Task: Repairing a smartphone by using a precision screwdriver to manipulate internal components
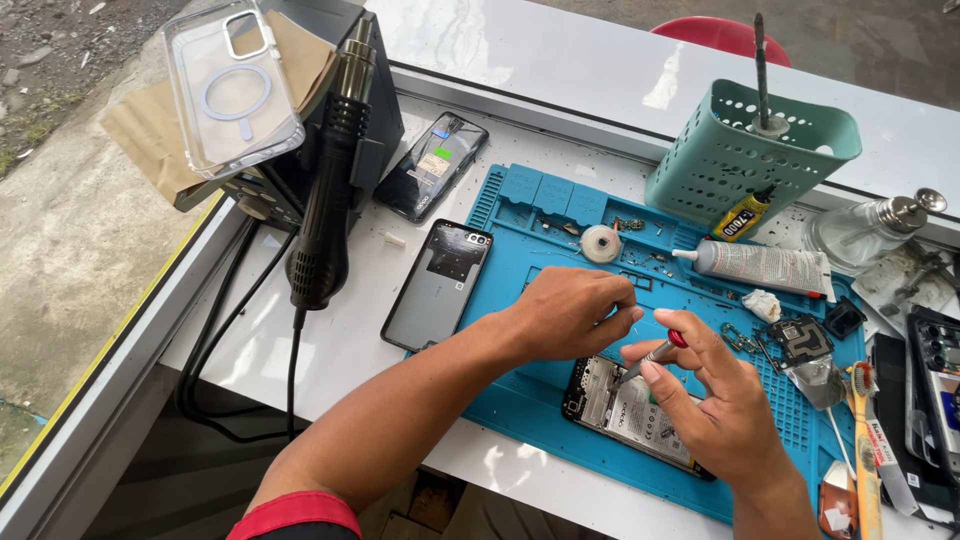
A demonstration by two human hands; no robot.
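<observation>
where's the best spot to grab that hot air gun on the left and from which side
Judging by its pose, take the hot air gun by its thick black handle, the lower part above the cord. It stands nozzle-up against the black station, so come from the open table side, front-left. The metal nozzle at the top may be hot; the clear phone case crowds it there anyway.

Clear phone case (233,88) in transparent packaging lies on a brown paper envelope (150,135), far left atop the black station. White glue tube (765,265) with printed label lies on the blue mat's far edge; a smaller black-and-yellow tube (742,215) leans against the teal basket (745,150). Dark phone (432,165) left of the mat carries small green and white stickers.
</observation>
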